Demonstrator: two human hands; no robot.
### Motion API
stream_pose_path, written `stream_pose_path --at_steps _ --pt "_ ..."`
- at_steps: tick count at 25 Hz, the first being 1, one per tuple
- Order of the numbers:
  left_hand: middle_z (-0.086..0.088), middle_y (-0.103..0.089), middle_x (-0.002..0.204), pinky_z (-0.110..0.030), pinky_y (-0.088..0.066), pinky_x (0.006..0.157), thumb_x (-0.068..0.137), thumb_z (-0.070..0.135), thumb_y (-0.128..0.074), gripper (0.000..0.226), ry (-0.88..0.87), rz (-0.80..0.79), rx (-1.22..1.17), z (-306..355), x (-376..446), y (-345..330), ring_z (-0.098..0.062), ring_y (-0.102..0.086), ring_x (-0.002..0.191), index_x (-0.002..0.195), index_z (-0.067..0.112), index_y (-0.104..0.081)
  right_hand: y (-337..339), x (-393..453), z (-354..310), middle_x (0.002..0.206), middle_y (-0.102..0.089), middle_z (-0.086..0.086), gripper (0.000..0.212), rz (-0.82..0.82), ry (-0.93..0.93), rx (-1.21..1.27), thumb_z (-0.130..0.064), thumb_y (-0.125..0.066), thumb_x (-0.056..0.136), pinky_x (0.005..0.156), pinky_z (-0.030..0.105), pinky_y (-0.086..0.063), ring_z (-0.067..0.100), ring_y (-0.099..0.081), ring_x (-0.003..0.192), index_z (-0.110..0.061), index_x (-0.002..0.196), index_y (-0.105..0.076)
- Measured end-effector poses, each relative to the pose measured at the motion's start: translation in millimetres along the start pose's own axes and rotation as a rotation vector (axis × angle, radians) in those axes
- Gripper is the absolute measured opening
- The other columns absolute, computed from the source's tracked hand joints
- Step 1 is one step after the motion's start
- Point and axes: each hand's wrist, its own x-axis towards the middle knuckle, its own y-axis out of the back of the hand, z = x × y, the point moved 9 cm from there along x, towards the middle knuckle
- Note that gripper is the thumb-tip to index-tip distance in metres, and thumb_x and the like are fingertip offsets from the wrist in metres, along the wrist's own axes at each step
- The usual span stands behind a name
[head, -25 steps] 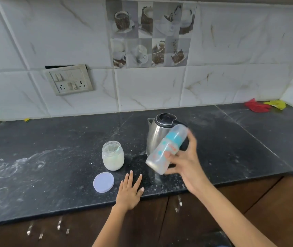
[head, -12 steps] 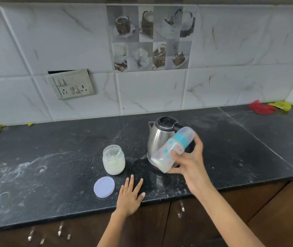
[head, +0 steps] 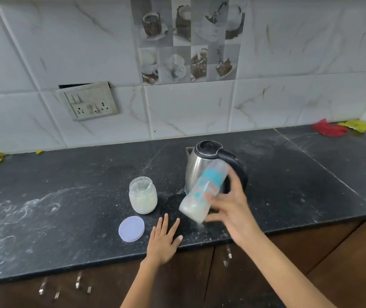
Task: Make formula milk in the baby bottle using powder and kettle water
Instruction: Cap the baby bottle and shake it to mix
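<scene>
Bottle (head: 202, 192) tilted in right hand (head: 233, 210), milky liquid inside, jar (head: 143, 195) half-full of powder

Shiny metal kettle (head: 196, 172); seemingly plastic bottle (head: 202, 192).

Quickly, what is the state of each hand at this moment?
Left hand: open, fingers spread flat on the countertop, holding nothing.
Right hand: closed around the tilted baby bottle, held above the countertop.
</scene>
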Motion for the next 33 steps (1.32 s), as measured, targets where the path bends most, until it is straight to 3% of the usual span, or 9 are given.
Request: stream_pose_path --at_steps 5,9,13,15,20,23,27,31,33 --pt "-0.006 0.001 0.16 -0.036 0.003 0.12 0.099 0.038 -0.036 0.06 0.023 0.022 -0.064 -1 -2 2 -0.022 0.005 0.148 0.15 0.022 -0.009 -16 -14 12 0.11 -0.073 0.005 0.091 -0.081 -0.077 -0.07 -0.001 -0.075 0.072 0.068 0.057 -0.059 0.029 -0.071 0.101 -0.045 0.139 -0.033" --pt "-0.003 0.014 0.159 -0.039 0.004 0.119 0.096 0.054 -0.021 0.059 -0.004 0.016 0.003 0 1 -2 -0.021 0.016 0.147 0.148 0.035 -0.001 15 -2 -6 0.121 -0.064 0.005 0.084 0.13 0.065 0.077 -0.003 -0.07 0.078 0.068 0.056 -0.059 0.029 -0.069 0.104 -0.045 0.14 -0.033" --pt "-0.004 0.001 0.16 -0.039 -0.003 0.121 0.089 0.057 -0.021 0.068 -0.001 0.063 -0.071 0 -2 3 -0.023 0.003 0.148 0.15 0.027 -0.009 -14 -12 14 0.112 -0.071 0.002 0.09 -0.034 -0.062 -0.074 -0.003 -0.075 0.074 0.066 0.052 -0.06 0.027 -0.07 0.101 -0.046 0.139 -0.031" --pt "-0.003 0.011 0.16 -0.039 0.002 0.12 0.087 0.064 -0.011 0.068 0.002 0.046 -0.003 -1 0 1 -0.022 0.011 0.148 0.149 0.035 -0.005 6 -3 3 0.117 -0.066 0.003 0.085 0.101 0.033 0.024 0.0 -0.071 0.078 0.066 0.051 -0.06 0.03 -0.069 0.103 -0.044 0.139 -0.032" --pt "-0.005 -0.006 0.16 -0.042 -0.005 0.121 0.097 0.044 -0.039 0.057 -0.016 0.062 -0.119 0 1 1 -0.026 -0.002 0.148 0.148 0.032 -0.014 -15 -8 17 0.113 -0.07 0.001 0.09 -0.03 -0.065 -0.073 0.0 -0.073 0.078 0.068 0.053 -0.06 0.025 -0.07 0.102 -0.047 0.14 -0.029" --pt "-0.003 0.012 0.159 -0.04 0.003 0.119 0.1 0.046 -0.028 0.057 -0.012 0.036 0.009 -1 3 -2 -0.023 0.013 0.147 0.149 0.035 -0.003 7 5 5 0.123 -0.064 0.005 0.087 0.118 0.027 0.061 -0.002 -0.071 0.078 0.067 0.053 -0.06 0.027 -0.07 0.103 -0.046 0.14 -0.03" --pt "-0.003 0.0 0.161 -0.04 0.0 0.121 0.099 0.044 -0.032 0.058 -0.006 0.054 -0.032 -1 2 -1 -0.023 0.004 0.148 0.15 0.028 -0.009 -14 -4 20 0.114 -0.069 0.0 0.088 -0.025 -0.082 -0.097 -0.002 -0.074 0.078 0.066 0.049 -0.06 0.022 -0.071 0.102 -0.048 0.139 -0.03" --pt "-0.002 0.016 0.159 -0.039 0.006 0.118 0.1 0.047 -0.025 0.057 -0.004 0.029 0.023 0 3 -2 -0.021 0.017 0.146 0.148 0.035 0.001 14 5 10 0.121 -0.066 0.001 0.085 0.147 0.002 0.054 -0.002 -0.069 0.082 0.065 0.05 -0.06 0.028 -0.068 0.106 -0.048 0.141 -0.028" --pt "-0.002 0.013 0.159 -0.038 0.006 0.118 0.1 0.045 -0.029 0.06 0.01 0.023 0.012 1 -1 0 -0.021 0.016 0.147 0.15 0.029 0.001 -1 -2 21 0.115 -0.069 -0.003 0.091 0.027 -0.08 -0.084 -0.002 -0.073 0.079 0.068 0.051 -0.06 0.023 -0.07 0.103 -0.049 0.142 -0.026"
